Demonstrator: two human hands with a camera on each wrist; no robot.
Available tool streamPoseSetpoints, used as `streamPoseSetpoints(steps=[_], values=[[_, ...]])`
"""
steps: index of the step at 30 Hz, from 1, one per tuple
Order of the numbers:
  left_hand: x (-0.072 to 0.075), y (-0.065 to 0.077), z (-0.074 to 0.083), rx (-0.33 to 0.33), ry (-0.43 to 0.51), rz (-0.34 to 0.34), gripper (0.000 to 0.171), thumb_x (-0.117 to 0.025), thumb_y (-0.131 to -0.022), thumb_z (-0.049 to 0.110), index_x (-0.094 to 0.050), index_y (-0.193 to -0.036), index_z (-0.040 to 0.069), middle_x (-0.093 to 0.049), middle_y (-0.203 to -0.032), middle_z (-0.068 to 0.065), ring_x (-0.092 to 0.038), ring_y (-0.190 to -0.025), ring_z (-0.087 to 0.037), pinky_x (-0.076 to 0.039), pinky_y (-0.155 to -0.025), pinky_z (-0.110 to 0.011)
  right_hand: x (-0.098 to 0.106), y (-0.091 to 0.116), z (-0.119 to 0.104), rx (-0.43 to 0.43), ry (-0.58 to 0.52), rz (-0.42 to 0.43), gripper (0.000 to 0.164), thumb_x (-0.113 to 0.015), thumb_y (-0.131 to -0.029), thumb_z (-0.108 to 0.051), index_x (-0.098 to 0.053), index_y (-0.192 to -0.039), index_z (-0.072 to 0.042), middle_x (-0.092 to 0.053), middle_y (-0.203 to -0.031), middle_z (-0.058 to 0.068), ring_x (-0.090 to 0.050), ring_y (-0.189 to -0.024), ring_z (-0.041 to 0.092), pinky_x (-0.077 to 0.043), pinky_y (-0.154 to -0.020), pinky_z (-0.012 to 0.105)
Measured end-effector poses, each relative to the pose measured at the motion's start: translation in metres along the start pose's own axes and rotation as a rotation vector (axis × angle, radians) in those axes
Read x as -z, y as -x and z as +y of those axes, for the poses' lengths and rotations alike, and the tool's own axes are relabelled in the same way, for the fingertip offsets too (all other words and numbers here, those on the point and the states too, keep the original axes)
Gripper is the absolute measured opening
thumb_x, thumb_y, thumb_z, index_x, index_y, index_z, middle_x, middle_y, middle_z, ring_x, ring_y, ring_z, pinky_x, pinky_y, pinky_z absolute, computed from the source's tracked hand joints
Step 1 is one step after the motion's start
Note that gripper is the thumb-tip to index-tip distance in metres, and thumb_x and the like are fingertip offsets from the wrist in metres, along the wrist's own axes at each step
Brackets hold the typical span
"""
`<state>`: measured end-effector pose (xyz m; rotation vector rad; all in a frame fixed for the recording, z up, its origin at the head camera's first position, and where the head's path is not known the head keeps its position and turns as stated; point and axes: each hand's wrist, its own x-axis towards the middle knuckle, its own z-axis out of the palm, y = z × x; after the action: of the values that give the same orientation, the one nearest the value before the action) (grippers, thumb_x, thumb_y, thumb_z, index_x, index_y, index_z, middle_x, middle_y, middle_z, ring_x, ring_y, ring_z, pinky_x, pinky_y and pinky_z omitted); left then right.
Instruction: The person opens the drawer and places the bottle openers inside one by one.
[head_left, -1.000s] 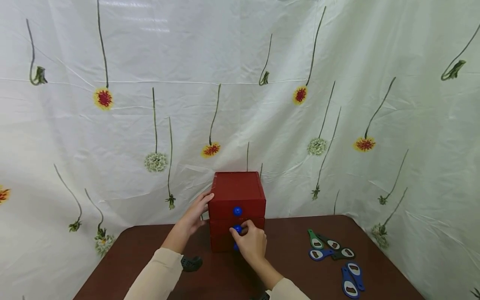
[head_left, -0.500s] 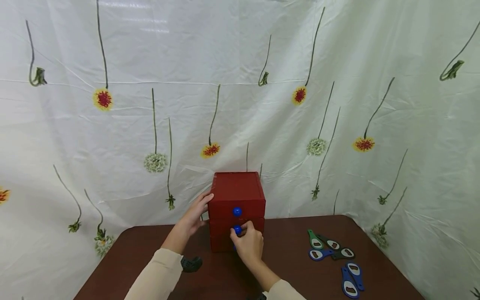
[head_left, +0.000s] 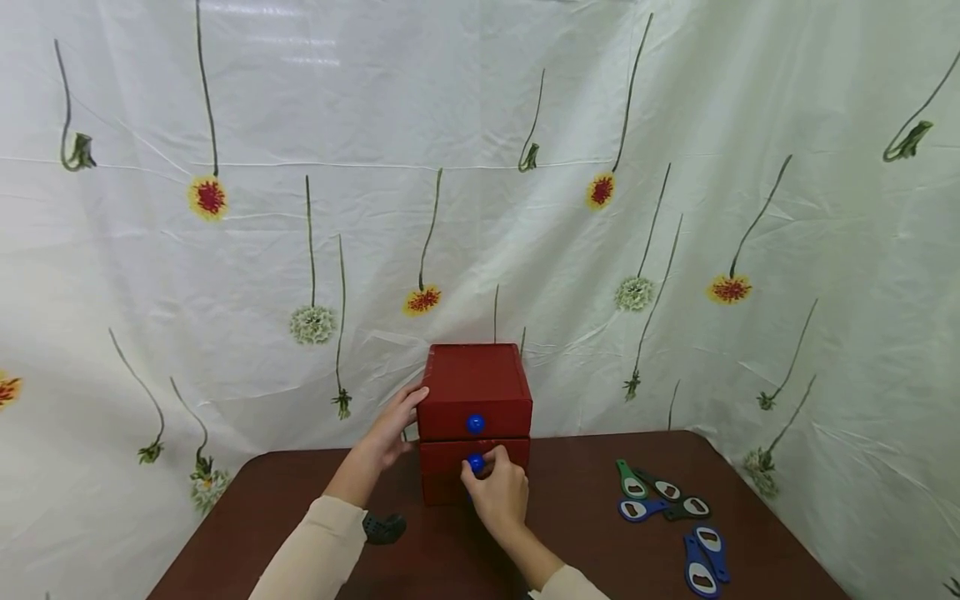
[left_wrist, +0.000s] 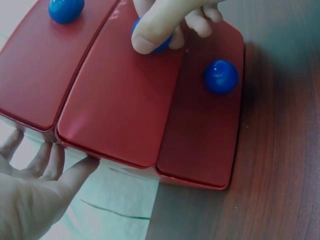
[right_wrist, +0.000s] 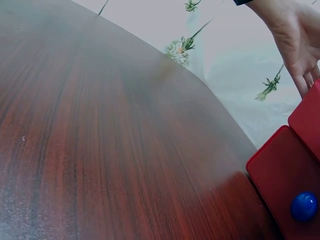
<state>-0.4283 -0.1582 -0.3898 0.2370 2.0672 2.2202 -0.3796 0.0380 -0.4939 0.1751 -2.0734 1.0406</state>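
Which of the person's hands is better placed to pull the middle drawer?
The right hand, most likely: it pinches the blue knob of the middle drawer. The left hand touches the side of the red cabinet, away from that knob, and looks better suited to steadying.

No legible txt, nos., brands or signs, any view.

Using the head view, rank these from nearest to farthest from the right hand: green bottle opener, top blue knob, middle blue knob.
From the right hand:
1. Middle blue knob: pinched in that hand, at the front of the red drawer unit.
2. Top blue knob: just above the middle one.
3. Green bottle opener: on the table, off to the right.
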Motion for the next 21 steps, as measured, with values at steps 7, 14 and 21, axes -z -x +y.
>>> streamPoseSetpoints(steps=[7, 14, 21], values=[[-0.0011, 0.0014, 0.0011, -0.005, -0.010, 0.003, 0.073, -0.055, -0.106, 0.048, -0.025, -0.163, 0.014, -0.027, -0.164, -0.020, -0.019, -0.151, -0.044, -0.032, -0.105, -0.074, 0.0008, 0.0014, 0.0007, 0.037, 0.009, 0.025, 0.030, -0.089, -0.078, -0.030, -0.063, -0.083, -0.016, -0.066, -0.065, -0.011, -0.060, -0.057, 0.007, -0.049, -0.052, 0.030], [-0.0003, -0.0010, -0.0019, -0.003, -0.004, 0.020, 0.070, -0.054, -0.106, 0.049, -0.030, -0.161, 0.015, -0.031, -0.163, -0.017, -0.024, -0.150, -0.042, -0.036, -0.105, -0.071, 0.0033, 0.0030, -0.0003, 0.043, 0.021, 0.016, 0.030, -0.089, -0.078, -0.031, -0.063, -0.083, -0.017, -0.066, -0.065, -0.011, -0.060, -0.057, 0.007, -0.048, -0.051, 0.030], [-0.0005, -0.0003, -0.0012, -0.003, -0.009, 0.016, 0.072, -0.055, -0.105, 0.049, -0.028, -0.162, 0.015, -0.029, -0.164, -0.016, -0.022, -0.151, -0.043, -0.032, -0.106, -0.073, 0.0053, 0.0060, 0.0004, 0.067, -0.014, 0.015, 0.030, -0.090, -0.078, -0.027, -0.063, -0.082, -0.015, -0.065, -0.064, -0.012, -0.056, -0.054, 0.002, -0.046, -0.049, 0.026]])
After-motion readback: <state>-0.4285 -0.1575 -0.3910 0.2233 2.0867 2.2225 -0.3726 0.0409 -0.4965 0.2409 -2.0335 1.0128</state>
